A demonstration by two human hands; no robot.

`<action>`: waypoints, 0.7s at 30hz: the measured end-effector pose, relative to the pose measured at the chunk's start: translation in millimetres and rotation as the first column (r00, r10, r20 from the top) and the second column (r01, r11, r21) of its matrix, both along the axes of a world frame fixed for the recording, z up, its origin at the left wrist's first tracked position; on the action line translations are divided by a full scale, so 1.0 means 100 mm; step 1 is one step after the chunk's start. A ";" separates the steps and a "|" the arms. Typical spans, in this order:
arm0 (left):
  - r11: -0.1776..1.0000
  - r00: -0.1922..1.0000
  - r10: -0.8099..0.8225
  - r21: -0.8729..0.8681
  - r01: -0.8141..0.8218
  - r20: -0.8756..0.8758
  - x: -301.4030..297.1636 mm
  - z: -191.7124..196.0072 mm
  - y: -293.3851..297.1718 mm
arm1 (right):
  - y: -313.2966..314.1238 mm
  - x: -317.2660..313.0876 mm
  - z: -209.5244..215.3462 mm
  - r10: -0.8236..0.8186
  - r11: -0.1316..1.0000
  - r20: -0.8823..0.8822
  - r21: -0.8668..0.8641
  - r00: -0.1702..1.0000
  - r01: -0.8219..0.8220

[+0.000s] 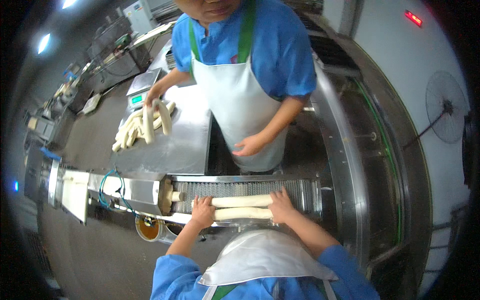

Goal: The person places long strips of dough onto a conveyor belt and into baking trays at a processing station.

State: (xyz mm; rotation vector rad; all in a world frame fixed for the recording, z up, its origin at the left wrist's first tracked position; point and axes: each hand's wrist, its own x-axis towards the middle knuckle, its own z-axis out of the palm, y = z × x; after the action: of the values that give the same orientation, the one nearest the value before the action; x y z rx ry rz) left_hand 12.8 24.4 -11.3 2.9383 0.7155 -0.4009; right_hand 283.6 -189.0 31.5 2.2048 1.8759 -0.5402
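Two long pale dough rolls [241,201] lie side by side across a metal mesh conveyor belt [235,188] in front of me. My left hand [202,212] grips their left ends, its fingers reaching over the far roll. At the right ends, my right hand [281,206] holds the same pair, with fingers pointing away from me. The palms hide the tips of both rolls. Left of my left hand, a short stub of dough [176,196] sticks out of the machine's outlet [165,196].
Across the belt stands a co-worker in a white apron [240,95], lifting dough strips [149,122] from a pile on a steel table [185,145]. A digital scale [142,87] sits behind the pile. A bucket [149,229] stands below the machine, near a blue hose [103,192].
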 end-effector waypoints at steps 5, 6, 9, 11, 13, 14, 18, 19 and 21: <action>0.999 0.998 -0.036 -0.012 0.036 -0.057 0.17 0.23 -0.15 | -0.21 0.21 -0.01 0.102 0.988 0.075 0.111 0.992 -0.109; 0.999 0.999 -0.031 -0.041 0.030 -0.037 0.20 0.25 -0.17 | -0.25 0.23 -0.04 0.080 0.990 0.071 0.112 0.994 -0.087; 0.996 0.996 -0.074 -0.057 0.071 -0.041 0.37 0.37 -0.21 | -0.31 0.28 -0.11 -0.035 0.998 0.089 0.047 0.995 0.031; 0.992 0.995 -0.087 -0.097 0.082 -0.050 0.47 0.40 -0.26 | -0.39 0.32 -0.11 -0.092 0.996 0.076 0.026 0.993 0.091; 0.988 0.993 -0.119 -0.100 0.119 0.006 0.52 0.40 -0.29 | -0.44 0.37 -0.14 -0.150 0.988 0.064 0.045 0.987 0.147; 0.987 0.992 -0.126 -0.094 0.126 0.006 0.55 0.40 -0.31 | -0.49 0.39 -0.15 -0.158 0.987 0.064 0.051 0.985 0.154; 0.981 0.984 -0.170 -0.101 0.165 -0.044 0.75 0.47 -0.47 | -0.70 0.40 -0.22 -0.302 0.952 0.060 0.081 0.951 0.297; 0.979 0.982 -0.181 -0.100 0.176 -0.046 0.78 0.43 -0.49 | -0.75 0.39 -0.25 -0.348 0.936 0.069 0.090 0.935 0.341; 0.974 0.981 -0.195 -0.121 0.190 -0.025 0.83 0.41 -0.54 | -0.88 0.39 -0.25 -0.409 0.910 -0.030 0.055 0.912 0.410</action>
State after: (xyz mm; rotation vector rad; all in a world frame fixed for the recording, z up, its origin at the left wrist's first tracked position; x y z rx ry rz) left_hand 95.4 -29.3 29.9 2.9025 0.3955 -0.4960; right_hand 322.9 -276.6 6.6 2.6592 1.4491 -0.5752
